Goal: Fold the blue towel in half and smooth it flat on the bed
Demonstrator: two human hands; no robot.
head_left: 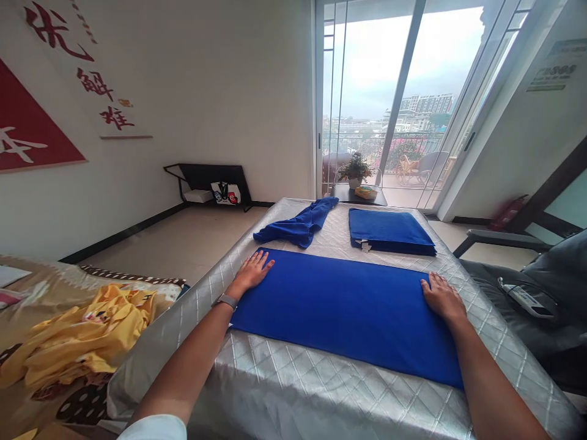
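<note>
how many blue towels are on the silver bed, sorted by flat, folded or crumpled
Flat under both hands: 1, blue towel, left hand, right hand
Folded: 1, folded towel
Crumpled: 1, crumpled towel
Total: 3

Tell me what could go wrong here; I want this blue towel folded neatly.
The towel lies at a slant across the slick silver cover, so it may slide as the left hand and right hand press its ends. The crumpled towel lies close behind and could get caught in.

Flat towel [348, 311] in front; crumpled towel [300, 225] behind-L, folded towel [387, 231] behind-R.
</note>
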